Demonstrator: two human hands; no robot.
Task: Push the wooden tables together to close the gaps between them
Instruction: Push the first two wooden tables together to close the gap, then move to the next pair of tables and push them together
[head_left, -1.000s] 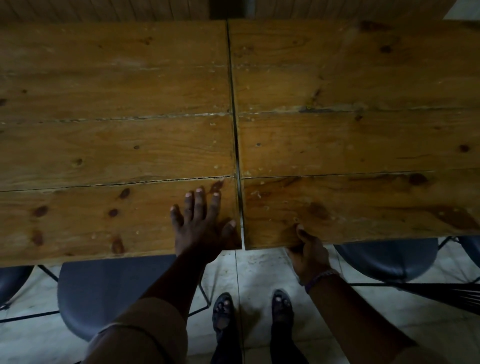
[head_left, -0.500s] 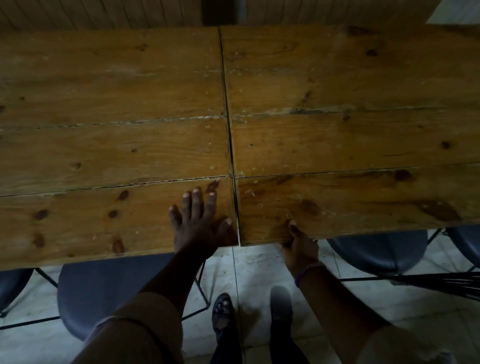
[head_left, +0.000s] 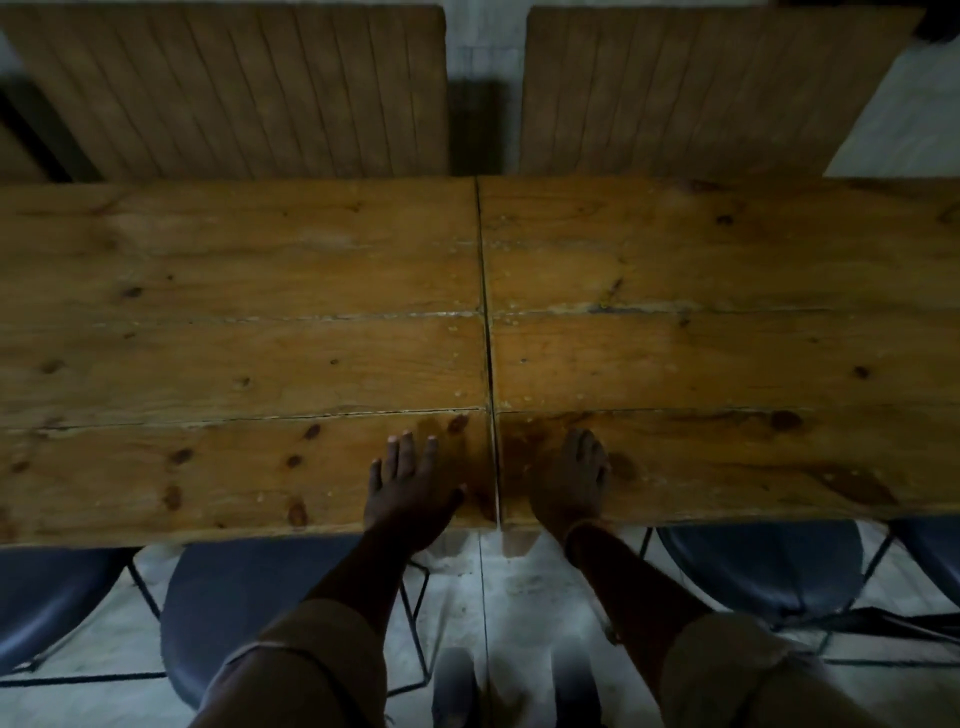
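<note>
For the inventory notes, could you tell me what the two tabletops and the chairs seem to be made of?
Left tabletop and right tabletop: knotty wooden planks, seemingly varnished, with faint sheen. Chair: smooth dark seat, probably plastic, on thin dark rods, likely metal.

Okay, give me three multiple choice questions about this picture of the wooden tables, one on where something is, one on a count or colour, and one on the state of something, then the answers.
1. Where does the left hand rest?
A. flat on the left table, near the seam
B. on a chair seat
C. under the right table

2. How many planks run across each tabletop?
A. one
B. three
C. six

3. What is the state of the seam between the two tables?
A. wide open, with floor showing along it
C. covered by a cloth
B. a thin dark line, nearly closed

Answers:
1 A, its palm lies on the near plank just left of the seam.
2 B, two lengthwise joints divide each top into three.
3 B, the right table, under the right hand, meets the left one along a narrow line.
</note>
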